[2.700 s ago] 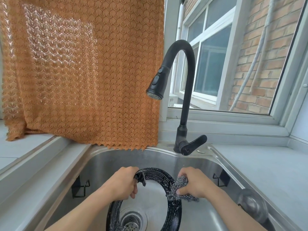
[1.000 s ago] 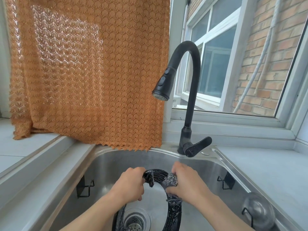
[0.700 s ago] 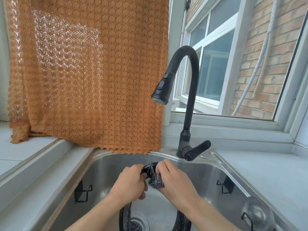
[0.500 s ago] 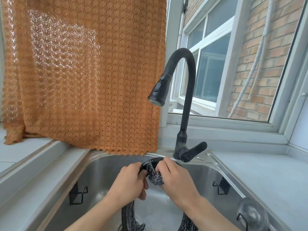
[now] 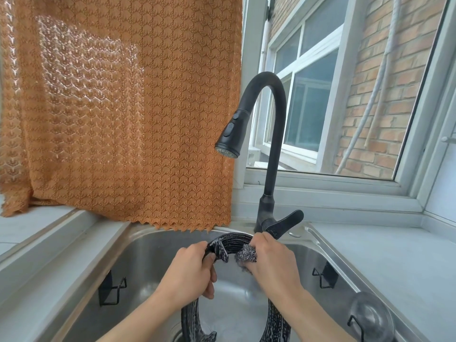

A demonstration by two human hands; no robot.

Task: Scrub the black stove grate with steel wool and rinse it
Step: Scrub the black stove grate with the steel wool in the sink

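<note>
The grate (image 5: 237, 243), a black ring streaked with suds, stands upright on edge inside the steel sink (image 5: 148, 262). Its lower arcs run out of view at the near edge, either side of the drain.

The left hand (image 5: 190, 272) grips the upper left arc of the grate, fingers (image 5: 209, 290) curled round the bar just below one of its inward prongs. The right hand (image 5: 271, 265) holds the steel wool (image 5: 246, 254), fingers curled over the wad and pressing it against the top right arc of the grate. The two hands sit near each other at the top of the ring, not touching.

Two black wire hooks are fixed to the sink walls, one on the left (image 5: 111, 290) and one on the right (image 5: 323, 277). A round strainer (image 5: 370, 314) rests at the near right edge of the sink.

The grey worktop (image 5: 370, 255) extends to the right of the sink. The black faucet (image 5: 269, 149) rises from the far rim, its spray head hanging above the grate; no water runs from it. An orange curtain (image 5: 118, 107) hangs far left, its hem just above the rim. The window (image 5: 333, 95) at far right faces a brick wall.
</note>
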